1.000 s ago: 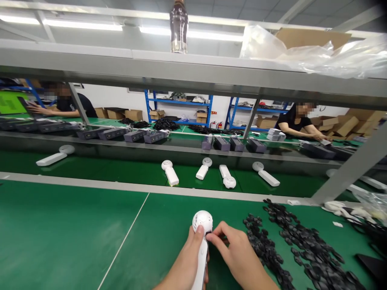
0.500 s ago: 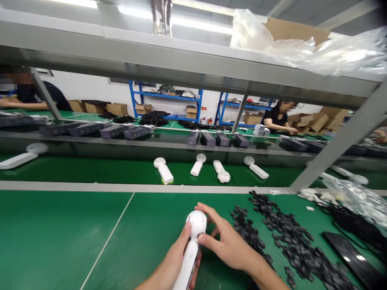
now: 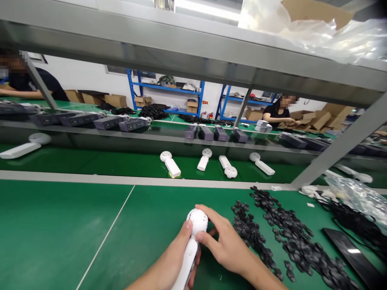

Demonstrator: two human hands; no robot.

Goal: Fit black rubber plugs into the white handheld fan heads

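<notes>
White handheld fan (image 3: 198, 221) is tilted up in my left hand (image 3: 178, 251) over the near green bench (image 3: 90, 229), with fingers wrapped around its handle and thumb pressed to the round head. My right hand (image 3: 225, 247) cups that head, fingertips over the top and thumb at the neck. Just right lies a long spread of small black parts (image 3: 281, 229). Beyond the grey rail (image 3: 121, 179), more white fans (image 3: 171, 166) lie on the far green belt (image 3: 90, 163).

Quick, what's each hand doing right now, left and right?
Left hand: closed, holding the handle of a white handheld fan.
Right hand: closed around the fan's round head.
</notes>
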